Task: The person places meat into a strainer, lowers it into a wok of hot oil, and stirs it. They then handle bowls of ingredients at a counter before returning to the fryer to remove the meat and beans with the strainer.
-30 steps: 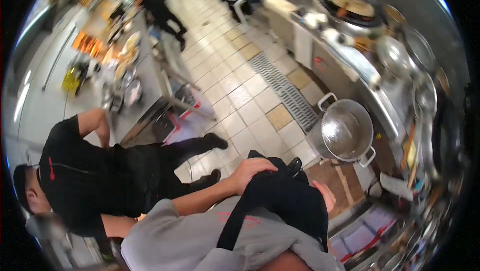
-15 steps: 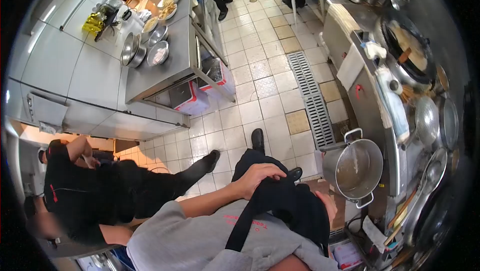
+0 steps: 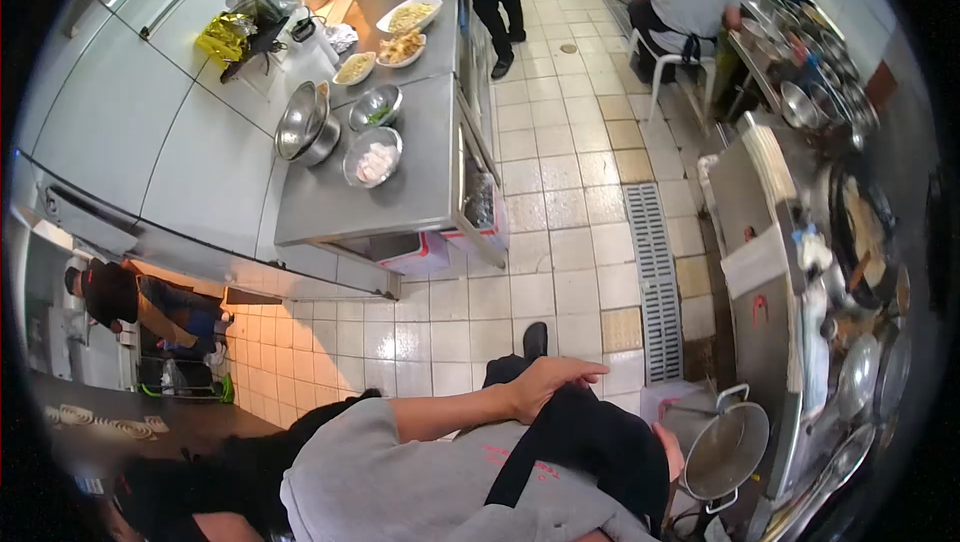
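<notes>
Taking the steel worktable (image 3: 425,187) as the landmark, we locate the left hand (image 3: 550,382) nearer to us and to the right of it. Our left fingers are extended and close together, with nothing visible in their hold; the hand lies over the black apron (image 3: 610,442). We see the right hand (image 3: 668,450) only in part, beyond the apron's far edge from the worktable; how far its fingers are open, and whether they hold anything, we cannot tell.

We find the stockpot (image 3: 750,432) near the right hand, to the right of the worktable across the drain grate (image 3: 655,282).

On the worktable, three white dishes (image 3: 437,6) are filled. Pale pieces (image 3: 375,162) and green pieces (image 3: 378,114) lie in separate bowls, so we judge these portions not yet combined. Farther right of the worktable, the wok (image 3: 884,204) contains pale food; we cannot tell its stage. We judge no handling of food to be under way at our hands.
</notes>
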Demonstrator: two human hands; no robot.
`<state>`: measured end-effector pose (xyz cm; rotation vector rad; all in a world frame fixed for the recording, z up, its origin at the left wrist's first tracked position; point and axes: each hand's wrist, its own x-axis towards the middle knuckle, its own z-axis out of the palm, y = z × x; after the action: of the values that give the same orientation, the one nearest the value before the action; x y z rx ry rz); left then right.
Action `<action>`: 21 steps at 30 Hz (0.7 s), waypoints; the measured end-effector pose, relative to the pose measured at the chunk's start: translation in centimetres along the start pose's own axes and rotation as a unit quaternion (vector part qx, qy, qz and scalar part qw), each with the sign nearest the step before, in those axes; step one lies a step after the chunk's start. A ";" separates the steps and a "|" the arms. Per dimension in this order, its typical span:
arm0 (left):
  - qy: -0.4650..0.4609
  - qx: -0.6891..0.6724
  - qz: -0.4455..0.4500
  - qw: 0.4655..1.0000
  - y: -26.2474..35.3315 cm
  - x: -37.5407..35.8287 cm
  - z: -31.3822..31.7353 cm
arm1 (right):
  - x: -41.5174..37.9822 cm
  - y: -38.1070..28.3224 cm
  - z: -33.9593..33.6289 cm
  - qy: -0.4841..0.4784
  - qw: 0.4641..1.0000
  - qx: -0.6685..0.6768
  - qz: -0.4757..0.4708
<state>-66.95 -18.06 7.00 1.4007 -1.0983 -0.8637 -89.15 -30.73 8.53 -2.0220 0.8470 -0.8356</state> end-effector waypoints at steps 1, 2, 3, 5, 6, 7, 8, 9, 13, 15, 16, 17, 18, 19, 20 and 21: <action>0.003 -0.008 -0.001 1.000 -0.3 0.3 -1.5 | 0.7 -0.4 1.3 -0.008 1.000 -0.012 -0.016; 0.006 -0.016 -0.002 1.000 -0.6 0.6 -3.0 | 1.3 -0.4 2.3 -0.025 1.000 -0.011 -0.013; 0.006 -0.011 0.000 1.000 -0.9 0.9 -4.6 | 2.2 -0.6 3.3 -0.042 0.999 -0.010 -0.010; 0.006 -0.003 0.001 1.000 -1.4 1.3 -7.2 | 3.9 -1.3 5.3 -0.067 0.998 -0.003 -0.013; 0.008 0.001 0.004 1.000 -1.6 1.6 -8.3 | 5.1 -2.2 6.2 -0.075 0.997 0.003 -0.019; 0.010 0.005 0.005 1.000 -1.6 1.8 -9.4 | 6.0 -3.0 7.1 -0.084 0.996 0.009 -0.023; 0.011 0.009 0.007 1.000 -1.7 1.9 -10.3 | 6.5 -3.3 8.1 -0.065 0.997 0.004 -0.028; 0.010 0.009 0.005 1.000 -1.9 2.2 -11.1 | 7.0 -3.6 9.2 -0.045 0.998 -0.002 -0.034; 0.019 -0.010 -0.009 1.000 -2.5 3.1 -13.1 | 9.0 -3.4 11.0 -0.048 0.998 -0.001 -0.037; 0.025 -0.012 -0.012 1.000 -2.7 3.7 -13.7 | 10.3 -3.2 11.3 -0.071 0.996 0.001 -0.047; 0.027 -0.003 -0.008 1.000 -2.8 4.0 -14.0 | 11.1 -3.0 11.4 -0.083 0.995 0.002 -0.052; 0.029 0.006 -0.005 1.000 -2.8 4.3 -14.2 | 11.8 -2.4 11.6 -0.101 0.993 0.010 -0.065; 0.042 0.011 -0.001 0.999 -2.9 4.6 -14.4 | 12.6 -1.5 11.8 -0.119 0.990 0.018 -0.078; 0.054 0.017 0.003 0.998 -2.8 5.0 -14.7 | 13.3 -0.9 12.0 -0.137 0.986 0.028 -0.090; 0.066 0.024 0.007 0.997 -2.7 5.4 -15.0 | 14.1 -0.7 12.1 -0.148 0.984 0.034 -0.091; 0.084 0.013 0.005 0.996 -2.6 5.9 -15.0 | 15.1 -0.7 12.3 -0.159 0.982 0.041 -0.093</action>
<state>-50.64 -19.05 6.87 1.4603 -0.9895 -0.7128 -70.83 -37.35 7.20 -2.1103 0.4416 -0.6111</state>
